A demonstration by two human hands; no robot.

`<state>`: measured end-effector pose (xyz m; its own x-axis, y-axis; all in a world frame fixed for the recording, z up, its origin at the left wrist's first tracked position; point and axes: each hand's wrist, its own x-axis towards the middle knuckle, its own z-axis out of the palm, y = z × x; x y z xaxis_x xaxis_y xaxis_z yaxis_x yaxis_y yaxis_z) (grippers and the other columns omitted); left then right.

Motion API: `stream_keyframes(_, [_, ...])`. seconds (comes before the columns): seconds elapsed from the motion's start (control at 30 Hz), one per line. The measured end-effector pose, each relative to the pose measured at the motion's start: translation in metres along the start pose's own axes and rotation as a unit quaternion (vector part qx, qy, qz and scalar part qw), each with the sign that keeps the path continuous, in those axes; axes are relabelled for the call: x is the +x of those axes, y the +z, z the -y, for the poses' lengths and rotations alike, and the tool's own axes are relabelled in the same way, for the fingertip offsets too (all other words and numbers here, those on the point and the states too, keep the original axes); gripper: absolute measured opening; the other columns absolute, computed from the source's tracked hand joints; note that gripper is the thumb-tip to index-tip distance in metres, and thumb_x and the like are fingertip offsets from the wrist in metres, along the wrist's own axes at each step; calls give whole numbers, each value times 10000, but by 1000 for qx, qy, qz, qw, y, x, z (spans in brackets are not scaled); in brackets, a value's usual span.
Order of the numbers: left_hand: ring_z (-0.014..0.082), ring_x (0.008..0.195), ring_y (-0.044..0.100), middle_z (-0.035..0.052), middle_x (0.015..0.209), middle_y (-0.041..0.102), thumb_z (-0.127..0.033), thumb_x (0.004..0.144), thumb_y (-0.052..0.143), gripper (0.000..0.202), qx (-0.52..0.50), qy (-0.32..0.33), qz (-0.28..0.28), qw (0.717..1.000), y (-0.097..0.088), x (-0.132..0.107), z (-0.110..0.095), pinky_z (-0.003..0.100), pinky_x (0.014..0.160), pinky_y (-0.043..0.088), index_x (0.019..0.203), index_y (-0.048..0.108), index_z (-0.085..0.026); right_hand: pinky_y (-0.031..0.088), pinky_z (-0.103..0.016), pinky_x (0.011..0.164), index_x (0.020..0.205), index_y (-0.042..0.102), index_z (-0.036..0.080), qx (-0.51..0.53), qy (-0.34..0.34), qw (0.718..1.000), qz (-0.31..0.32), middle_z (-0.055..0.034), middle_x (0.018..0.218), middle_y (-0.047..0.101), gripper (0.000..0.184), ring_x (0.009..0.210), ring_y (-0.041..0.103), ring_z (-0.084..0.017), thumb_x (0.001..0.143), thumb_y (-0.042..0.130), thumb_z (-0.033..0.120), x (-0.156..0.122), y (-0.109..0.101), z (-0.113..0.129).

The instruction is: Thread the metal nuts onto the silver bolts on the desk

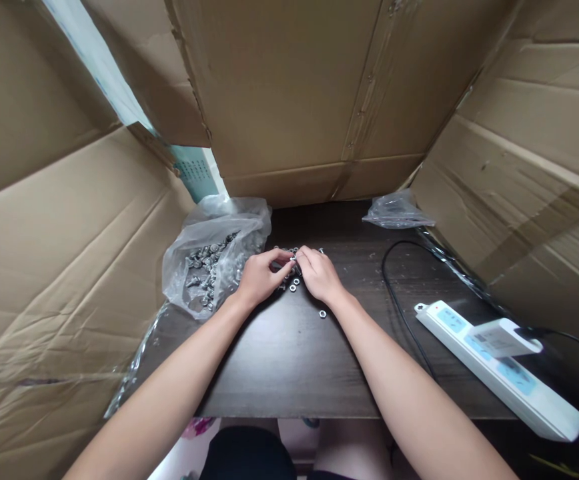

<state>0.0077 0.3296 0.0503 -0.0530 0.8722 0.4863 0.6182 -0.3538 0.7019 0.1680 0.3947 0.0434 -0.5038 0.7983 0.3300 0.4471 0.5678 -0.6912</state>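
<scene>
My left hand (263,275) is closed in a pinch, thumb and forefinger meeting on a small shiny metal fastener (293,259); whether it is a nut or a bolt I cannot tell. Right beside it, my right hand (317,275) has its fingers pressed together at the same spot, and whatever they grip is hidden. Loose hex nuts (293,289) and other small metal pieces lie on the table under and between the hands. One separate nut (322,314) rests nearer to me, below the right wrist.
An open clear plastic bag (179,263) with many metal bolts sits left of my hands. Another clear bag (398,211) lies at the back right. A white power strip (499,373) with a plugged-in adapter and a black cable (385,270) occupy the right. Cardboard walls (294,100) enclose the dark table (289,367).
</scene>
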Motion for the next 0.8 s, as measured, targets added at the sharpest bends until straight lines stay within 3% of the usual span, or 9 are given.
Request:
stream_keyframes(0.27, [160,788,747,15,906,796,-259,885,686,134,-5,-3,-6,1000,0,0,-2,245,715,580,972,767,-197,338,-301,714,778,501,219,6,1,1000,2,-45,782,595,278,784,562,-215,994,355,316,-1,-2,2])
stream_keyframes(0.57, [159,802,750,11,921,797,-236,876,693,130,-4,-1,-6,1000,0,-1,-2,245,727,583,976,767,-198,312,-305,675,725,433,224,-13,7,1000,0,-37,727,573,332,730,549,-209,1015,342,357,-1,-1,4])
stream_keyframes(0.8, [162,811,753,10,924,796,-253,888,687,136,2,1,-9,1000,1,-1,1,250,741,583,989,763,-204,352,-298,722,813,519,224,18,5,1000,-4,-36,794,612,249,793,578,-215,986,370,325,-1,-2,3])
